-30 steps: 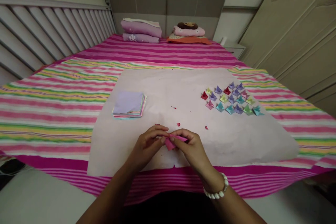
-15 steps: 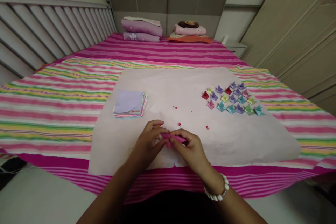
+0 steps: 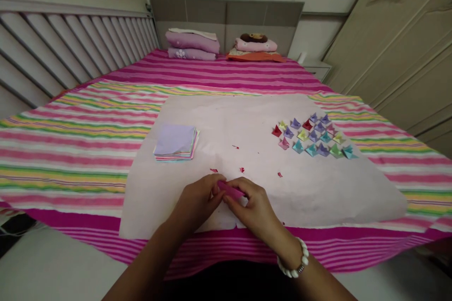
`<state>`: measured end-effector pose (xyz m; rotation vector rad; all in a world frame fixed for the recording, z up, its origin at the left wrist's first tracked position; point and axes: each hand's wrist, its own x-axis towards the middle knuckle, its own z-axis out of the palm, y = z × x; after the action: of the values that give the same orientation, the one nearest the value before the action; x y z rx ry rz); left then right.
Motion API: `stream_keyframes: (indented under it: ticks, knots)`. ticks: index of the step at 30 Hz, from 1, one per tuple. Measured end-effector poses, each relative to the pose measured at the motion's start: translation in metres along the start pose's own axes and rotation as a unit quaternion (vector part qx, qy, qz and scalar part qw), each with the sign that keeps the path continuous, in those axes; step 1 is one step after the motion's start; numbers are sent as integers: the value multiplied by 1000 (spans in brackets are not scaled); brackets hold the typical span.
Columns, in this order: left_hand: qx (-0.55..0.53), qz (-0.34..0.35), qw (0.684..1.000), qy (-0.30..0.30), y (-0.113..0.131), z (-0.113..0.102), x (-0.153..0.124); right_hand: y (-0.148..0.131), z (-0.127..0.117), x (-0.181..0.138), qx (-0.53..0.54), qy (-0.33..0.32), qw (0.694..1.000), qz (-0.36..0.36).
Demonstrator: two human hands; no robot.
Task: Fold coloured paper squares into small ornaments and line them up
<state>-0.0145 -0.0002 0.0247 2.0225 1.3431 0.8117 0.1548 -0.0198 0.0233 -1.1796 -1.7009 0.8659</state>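
Note:
A folded piece of bright pink paper [image 3: 231, 190] is pinched between both hands, low over the near part of a large white sheet [image 3: 226, 122]. My left hand [image 3: 199, 197] is closed on its left end, fingers curled. From the right, my right hand [image 3: 252, 202] grips the paper between thumb and fingers; a white beaded bracelet [image 3: 298, 261] circles that wrist. The fingers hide part of the folds. Just beyond the hands lie small red scraps [image 3: 242, 170] on the sheet.
A stack of coloured square paper [image 3: 175, 140] sits to the left. Several small folded paper shapes [image 3: 312, 135] stand in rows at the right. The sheet lies on a striped bed cover [image 3: 81, 150]. Folded bedding [image 3: 192, 44] is piled by the headboard [image 3: 205, 11].
The pink paper has turned so its right end tilts downward. My left fingers, raised and spread before, have curled in around it. A red scrap beyond the left hand is now uncovered.

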Motion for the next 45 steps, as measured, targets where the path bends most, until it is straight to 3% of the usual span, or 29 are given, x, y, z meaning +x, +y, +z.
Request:
stream_keyframes:
  ticks: [5,11,18,26,35,45]
  knots:
    - [8,-40,997,-60,2,-3,1,-2,-2,0,-10,-8,1000,-8]
    - [-85,-59,984,-142,-1,-2,-1,-7,-8,0,-39,-63,997,-5]
    - [-114,-16,982,-149,2,-10,-1,-9,-23,1,-94,-142,985,-26]
    - [-122,-4,985,-125,-2,-12,-2,-8,-32,3,-135,-247,954,-101]
    - [-49,19,989,-136,-11,-9,-1,-5,-18,8,-308,-234,910,-147]
    - [21,107,980,-165,-19,-7,3,-5,-19,8,-312,-252,909,-114]
